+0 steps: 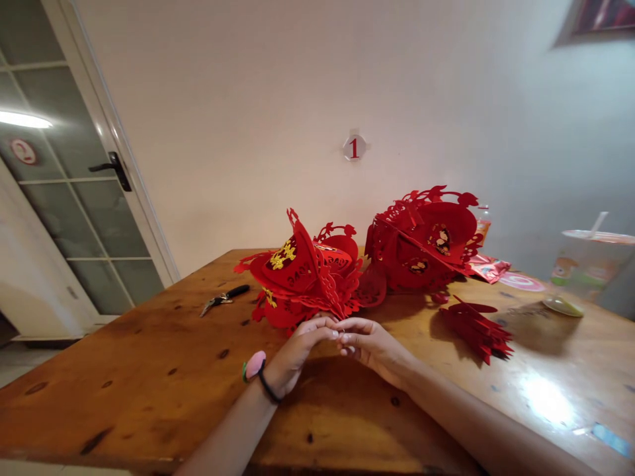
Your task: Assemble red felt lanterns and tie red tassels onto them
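A red cut-out lantern (pixel 307 271) with gold flower patterns lies on the wooden table, its near corner at my fingertips. My left hand (pixel 305 347) has its fingers bent together at that corner, a black band with a pink ornament round the wrist. Meeting it from the right, my right hand (pixel 370 344) pinches with thumb and fingers. Something thin and small shows between the fingertips, too small to name. Behind to the right stands a second, larger red lantern (pixel 421 244). A red tassel-like paper piece (pixel 479 330) lies right of my hands.
Keys (pixel 223 299) lie left of the lantern on the table (pixel 163 390). At the right are a clear cup with a straw (pixel 588 264), a red packet (pixel 489 268), a pink round item (pixel 522 281) and a bottle (pixel 483 223). A wall is behind.
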A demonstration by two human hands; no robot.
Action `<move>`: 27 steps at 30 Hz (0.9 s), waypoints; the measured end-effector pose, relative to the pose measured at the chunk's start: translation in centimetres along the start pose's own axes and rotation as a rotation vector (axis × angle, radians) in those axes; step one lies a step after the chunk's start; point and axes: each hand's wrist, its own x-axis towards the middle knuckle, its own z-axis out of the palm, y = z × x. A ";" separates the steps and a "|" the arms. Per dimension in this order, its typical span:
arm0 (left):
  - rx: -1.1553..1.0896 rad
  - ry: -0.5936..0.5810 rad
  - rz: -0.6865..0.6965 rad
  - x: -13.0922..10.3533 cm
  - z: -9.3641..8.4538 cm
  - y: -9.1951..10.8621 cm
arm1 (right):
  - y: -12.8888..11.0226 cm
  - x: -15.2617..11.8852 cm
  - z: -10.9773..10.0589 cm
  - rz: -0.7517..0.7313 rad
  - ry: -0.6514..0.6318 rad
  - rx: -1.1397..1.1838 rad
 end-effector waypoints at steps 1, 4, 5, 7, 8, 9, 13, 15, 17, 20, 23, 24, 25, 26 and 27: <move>-0.003 0.000 -0.002 0.0 0.0 0.0 | 0.0 0.0 0.0 0.000 0.004 0.002; 0.011 0.013 0.005 0.0 0.0 -0.1 | 0.0 0.0 0.0 -0.004 0.001 0.004; 0.019 0.015 0.010 0.0 0.0 -0.1 | 0.0 0.0 0.0 -0.007 -0.002 0.004; 0.033 0.015 0.019 0.0 0.0 -0.1 | 0.1 0.0 -0.1 -0.016 -0.004 0.002; 0.035 0.012 0.021 0.0 0.0 -0.2 | 0.2 0.0 -0.2 -0.021 -0.002 0.000; 0.036 0.009 0.022 0.0 0.0 -0.2 | 0.2 0.1 -0.2 -0.028 0.000 -0.004; 0.022 0.018 0.019 0.0 0.1 -0.2 | 0.4 0.2 -0.4 -0.046 0.000 -0.019; 0.021 0.023 0.021 0.0 0.2 -0.2 | 0.4 0.2 -0.4 -0.051 -0.009 -0.023; 0.028 0.018 0.028 0.0 0.2 -0.3 | 0.3 0.1 -0.3 -0.055 -0.013 -0.026; 0.018 0.004 0.033 0.1 0.2 -0.4 | 0.1 0.1 -0.2 -0.052 -0.010 -0.035; -0.013 0.013 0.024 0.2 0.2 -0.4 | 0.1 0.1 -0.2 -0.060 -0.011 -0.044; -0.018 0.019 0.022 0.2 0.2 -0.4 | 0.2 0.1 -0.2 -0.063 -0.012 -0.050; -0.021 0.024 0.021 0.2 0.2 -0.5 | 0.2 0.2 -0.3 -0.065 -0.012 -0.056; -0.023 0.026 0.022 0.2 0.2 -0.5 | 0.2 0.2 -0.3 -0.066 -0.012 -0.062; -0.022 0.025 0.024 0.2 0.2 -0.5 | 0.3 0.2 -0.3 -0.066 -0.013 -0.066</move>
